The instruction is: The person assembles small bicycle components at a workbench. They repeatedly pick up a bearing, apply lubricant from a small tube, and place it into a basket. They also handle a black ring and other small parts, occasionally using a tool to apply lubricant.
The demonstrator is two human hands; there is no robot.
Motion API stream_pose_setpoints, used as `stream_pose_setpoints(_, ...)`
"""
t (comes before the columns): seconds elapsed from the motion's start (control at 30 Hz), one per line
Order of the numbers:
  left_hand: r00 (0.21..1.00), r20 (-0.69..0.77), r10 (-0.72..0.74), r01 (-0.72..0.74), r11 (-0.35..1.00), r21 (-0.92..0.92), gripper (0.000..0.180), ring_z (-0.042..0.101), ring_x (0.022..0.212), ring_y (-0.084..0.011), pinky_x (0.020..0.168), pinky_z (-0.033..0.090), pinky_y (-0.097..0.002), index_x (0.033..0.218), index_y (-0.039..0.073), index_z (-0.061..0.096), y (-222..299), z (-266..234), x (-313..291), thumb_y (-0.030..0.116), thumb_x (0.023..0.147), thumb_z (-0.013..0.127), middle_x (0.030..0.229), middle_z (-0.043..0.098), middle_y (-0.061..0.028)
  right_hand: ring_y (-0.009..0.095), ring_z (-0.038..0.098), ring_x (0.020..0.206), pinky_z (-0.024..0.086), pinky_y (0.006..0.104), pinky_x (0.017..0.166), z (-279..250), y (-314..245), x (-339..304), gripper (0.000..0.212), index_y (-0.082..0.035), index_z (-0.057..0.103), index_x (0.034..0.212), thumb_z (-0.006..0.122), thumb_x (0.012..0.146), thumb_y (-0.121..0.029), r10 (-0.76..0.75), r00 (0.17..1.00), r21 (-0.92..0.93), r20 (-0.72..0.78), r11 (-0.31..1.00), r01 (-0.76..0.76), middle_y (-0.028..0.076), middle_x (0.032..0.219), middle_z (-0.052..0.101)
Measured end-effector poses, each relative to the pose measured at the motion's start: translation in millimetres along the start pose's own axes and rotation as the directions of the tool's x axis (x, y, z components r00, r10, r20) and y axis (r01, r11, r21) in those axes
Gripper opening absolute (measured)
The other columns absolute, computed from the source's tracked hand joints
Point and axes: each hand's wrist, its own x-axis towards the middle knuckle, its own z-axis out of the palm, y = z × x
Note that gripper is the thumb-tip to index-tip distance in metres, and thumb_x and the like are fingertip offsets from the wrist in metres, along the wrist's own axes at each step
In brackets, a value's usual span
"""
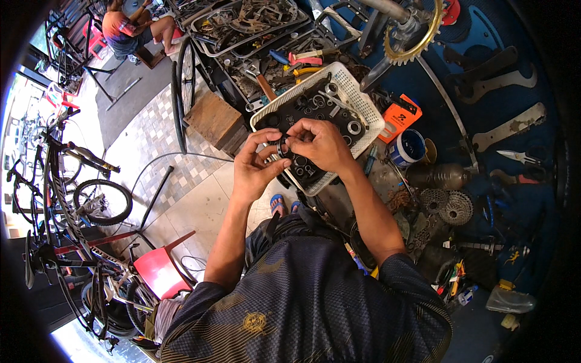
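A small dark ring (281,146) sits between the fingertips of both my hands, over the near left part of a cream plastic basket (370,124). My left hand (257,164) pinches the ring from the left, its fingers curled. My right hand (321,145) meets it from the right, thumb and forefinger on the same ring. Inside the basket lie several metal rings and small round parts, among them a larger silver ring (354,127) near the right wall. My hands cover part of the basket's near side.
Left of the basket stands a wooden block (213,123). To its right are an orange box (401,117), a blue-and-white tub (408,148) and bicycle cassettes (455,207). A golden chainring (414,36) hangs above. Bicycles (103,202) and a red chair (160,273) stand left; another person (130,30) sits far left.
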Motion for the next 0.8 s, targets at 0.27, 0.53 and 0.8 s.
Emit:
stream_pose_setpoints(0.27, 0.962, 0.014, -0.271, 0.264, 0.923, -0.279, 0.043, 0.066, 0.114, -0.025, 0.092, 0.064, -0.0426, 0.126, 0.0, 0.056, -9.1, -10.5, -32.8, -0.011, 0.088, 0.071, 0.139, 0.053, -0.0156, 0.013, 0.068, 0.076, 0.054, 0.0301, 0.07, 16.5, 19.8, -24.4, 0.023, 0.002, 0.074, 0.096, 0.078, 0.089, -0.02, 0.075, 0.989, 0.11, 0.127, 0.99, -0.089, 0.01, 0.083, 0.075)
stream_pose_setpoints(0.53, 0.956, 0.034, -0.292, 0.273, 0.841, -0.467, 0.039, 0.068, 0.113, -0.0303, 0.088, 0.066, -0.0432, 0.127, 0.004, 0.054, -17.1, -18.5, -40.8, -0.002, 0.092, 0.071, 0.137, 0.057, -0.0248, 0.011, 0.068, 0.081, 0.054, 0.0288, 0.073, 1.8, 69.1, 5.7, 0.023, -0.003, 0.073, 0.111, 0.076, 0.091, -0.015, -0.021, 1.0, 0.012, 0.023, 1.0, 0.021, 0.007, 0.098, 0.076)
stream_pose_setpoints(0.8, 0.96, 0.007, -0.278, 0.242, 0.822, -0.515, 0.038, 0.069, 0.113, -0.0304, 0.088, 0.066, -0.0435, 0.129, 0.004, 0.052, -16.7, -23.2, -41.5, 0.0, 0.094, 0.068, 0.13, 0.061, -0.0265, 0.035, 0.069, 0.094, 0.055, 0.0451, 0.077, 21.5, 108.9, 44.0, 0.043, -0.014, 0.056, 0.124, 0.07, 0.085, -0.002, -0.004, 0.999, -0.5, -0.054, 0.866, -0.023, 0.008, 0.102, 0.069)
